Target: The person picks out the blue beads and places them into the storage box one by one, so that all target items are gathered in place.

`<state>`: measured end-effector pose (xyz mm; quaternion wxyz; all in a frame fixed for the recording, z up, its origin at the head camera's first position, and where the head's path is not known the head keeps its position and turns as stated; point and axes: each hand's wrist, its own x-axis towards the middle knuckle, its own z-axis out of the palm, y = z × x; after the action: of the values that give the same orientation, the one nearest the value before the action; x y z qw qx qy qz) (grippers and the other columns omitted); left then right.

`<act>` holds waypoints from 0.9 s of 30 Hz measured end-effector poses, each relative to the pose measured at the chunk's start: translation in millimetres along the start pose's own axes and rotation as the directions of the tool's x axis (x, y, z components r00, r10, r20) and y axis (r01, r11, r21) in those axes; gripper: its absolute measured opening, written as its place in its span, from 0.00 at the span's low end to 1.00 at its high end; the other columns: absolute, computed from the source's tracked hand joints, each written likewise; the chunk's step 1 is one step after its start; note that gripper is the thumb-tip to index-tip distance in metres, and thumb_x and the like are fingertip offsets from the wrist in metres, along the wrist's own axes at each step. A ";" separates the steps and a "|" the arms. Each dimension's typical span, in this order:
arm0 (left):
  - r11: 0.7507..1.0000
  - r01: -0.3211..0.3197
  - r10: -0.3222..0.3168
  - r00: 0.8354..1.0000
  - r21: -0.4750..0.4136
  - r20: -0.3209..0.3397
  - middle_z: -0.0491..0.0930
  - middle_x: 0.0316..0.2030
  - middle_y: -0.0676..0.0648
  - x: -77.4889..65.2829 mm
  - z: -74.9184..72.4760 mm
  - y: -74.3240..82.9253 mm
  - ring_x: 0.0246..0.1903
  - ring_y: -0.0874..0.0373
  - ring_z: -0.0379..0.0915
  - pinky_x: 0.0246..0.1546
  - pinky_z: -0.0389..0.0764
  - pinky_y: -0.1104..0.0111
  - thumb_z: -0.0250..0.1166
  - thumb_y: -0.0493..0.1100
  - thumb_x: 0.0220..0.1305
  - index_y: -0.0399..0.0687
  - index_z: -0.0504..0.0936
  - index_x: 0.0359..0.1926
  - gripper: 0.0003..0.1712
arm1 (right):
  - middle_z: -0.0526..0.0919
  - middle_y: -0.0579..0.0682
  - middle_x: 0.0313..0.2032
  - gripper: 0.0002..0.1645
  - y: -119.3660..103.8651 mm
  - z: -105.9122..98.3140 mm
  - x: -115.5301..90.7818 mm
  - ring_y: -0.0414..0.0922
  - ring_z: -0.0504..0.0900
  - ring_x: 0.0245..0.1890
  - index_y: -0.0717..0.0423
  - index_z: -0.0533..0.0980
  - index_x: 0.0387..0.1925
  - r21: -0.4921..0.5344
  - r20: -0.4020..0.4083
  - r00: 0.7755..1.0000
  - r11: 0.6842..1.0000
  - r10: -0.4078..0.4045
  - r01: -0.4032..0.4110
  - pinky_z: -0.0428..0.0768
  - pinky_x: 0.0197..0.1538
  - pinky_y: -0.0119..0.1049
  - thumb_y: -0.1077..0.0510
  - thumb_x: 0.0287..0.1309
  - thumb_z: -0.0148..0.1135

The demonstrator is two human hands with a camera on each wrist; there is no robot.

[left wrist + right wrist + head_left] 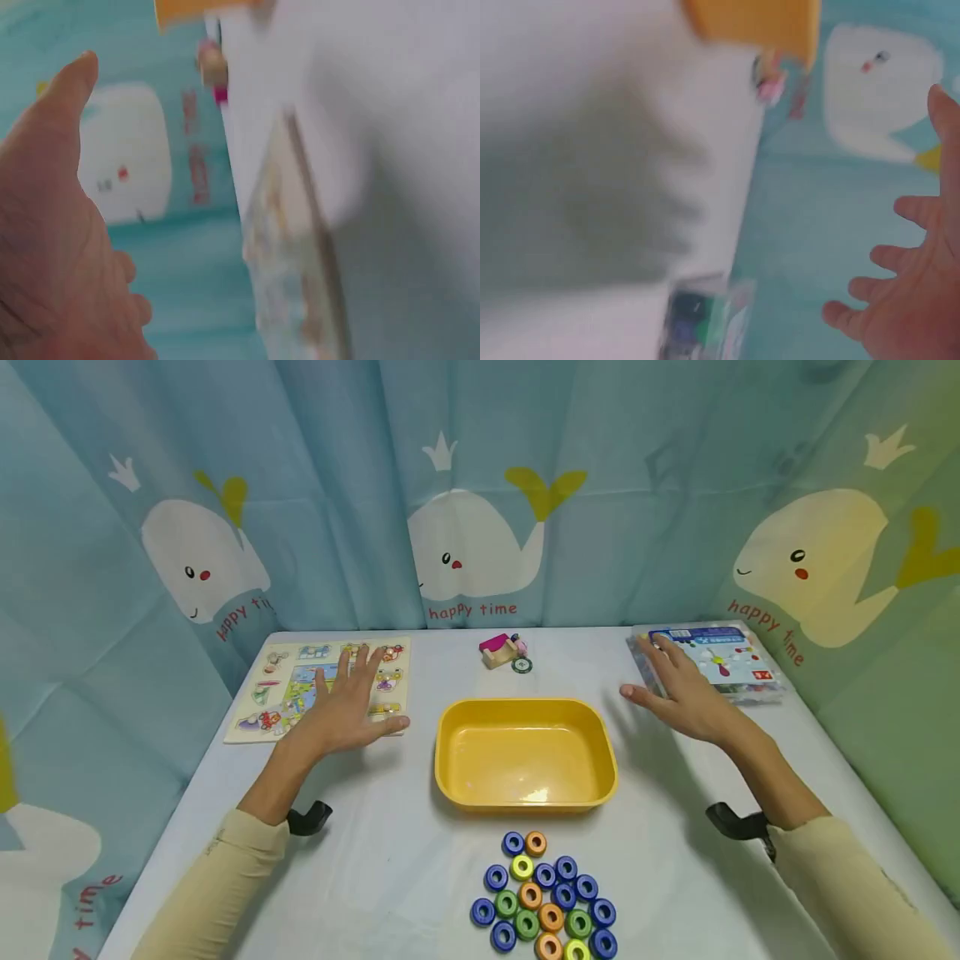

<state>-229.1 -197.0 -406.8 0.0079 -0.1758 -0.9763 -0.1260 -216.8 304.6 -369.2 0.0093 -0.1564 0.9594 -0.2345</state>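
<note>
My left hand [343,706] hovers with spread fingers in front of a wooden picture puzzle board [243,710] at the back left, holding nothing. On the other side, my right hand [686,697] is raised with its fingers extended, near a clear plastic box [750,672] with a printed label. Between the hands sits a yellow rectangular tub [525,760] with nothing inside. Several blue, green, orange and yellow rings [529,895] lie loosely grouped on the table in front of the tub. Both wrist views are blurred and show each palm free of objects.
Behind the tub stand a small wooden toy piece with a magenta top [497,650] and a dark round disc [522,665]. A blue curtain [322,527] with whale prints borders the white table [390,860] at the back and sides.
</note>
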 end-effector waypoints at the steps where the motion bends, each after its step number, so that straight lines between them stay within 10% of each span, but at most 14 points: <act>1: 1.000 -0.019 0.019 1.000 -0.009 0.003 0.28 0.72 0.46 -4.9 2.0 6.5 0.68 0.42 0.21 0.55 0.27 0.34 0.48 0.83 0.45 0.62 0.26 0.71 0.64 | 0.37 0.53 0.72 0.49 -6.2 -0.2 -5.3 0.63 0.44 0.67 0.41 0.44 0.73 0.021 -0.019 0.999 0.999 -0.028 0.029 0.51 0.54 0.72 0.37 0.58 0.57; 6: 0.996 -0.087 0.088 0.996 -0.036 0.014 0.28 0.72 0.49 -32.9 17.8 37.1 0.69 0.46 0.20 0.59 0.29 0.38 0.51 0.81 0.46 0.65 0.30 0.72 0.62 | 0.59 0.46 0.67 0.35 -37.9 2.6 -41.3 0.51 0.61 0.64 0.46 0.62 0.66 0.168 -0.100 0.974 0.961 -0.204 0.218 0.67 0.56 0.56 0.52 0.59 0.62; 13: 0.986 -0.144 0.145 0.989 -0.082 0.003 0.32 0.72 0.49 -58.3 35.4 64.0 0.69 0.48 0.21 0.60 0.31 0.39 0.53 0.77 0.50 0.64 0.37 0.73 0.57 | 0.78 0.53 0.52 0.29 -71.3 15.9 -99.2 0.50 0.78 0.49 0.58 0.68 0.61 0.562 0.001 0.897 0.742 -0.441 0.365 0.77 0.47 0.36 0.74 0.57 0.55; 20: 0.987 -0.158 0.159 0.987 0.034 -0.014 0.35 0.72 0.44 -64.4 39.3 71.2 0.69 0.44 0.22 0.59 0.35 0.37 0.46 0.79 0.53 0.64 0.48 0.73 0.51 | 0.77 0.46 0.53 0.25 -71.8 54.4 -120.5 0.45 0.77 0.49 0.47 0.71 0.59 0.576 0.222 0.880 0.785 -0.419 0.228 0.77 0.48 0.38 0.61 0.59 0.61; 27: 0.989 -0.140 0.140 0.990 0.047 0.006 0.33 0.72 0.44 -63.8 37.4 72.8 0.68 0.47 0.16 0.60 0.32 0.38 0.46 0.79 0.53 0.65 0.50 0.72 0.50 | 0.80 0.50 0.47 0.23 -59.3 90.3 -122.2 0.49 0.79 0.44 0.54 0.74 0.55 0.671 0.335 0.847 0.736 -0.413 0.094 0.77 0.46 0.39 0.61 0.57 0.63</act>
<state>-143.1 -143.5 -429.2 0.0193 -0.2439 -0.9642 -0.1019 -74.9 251.5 -429.4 0.2565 -0.3286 0.7613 -0.4966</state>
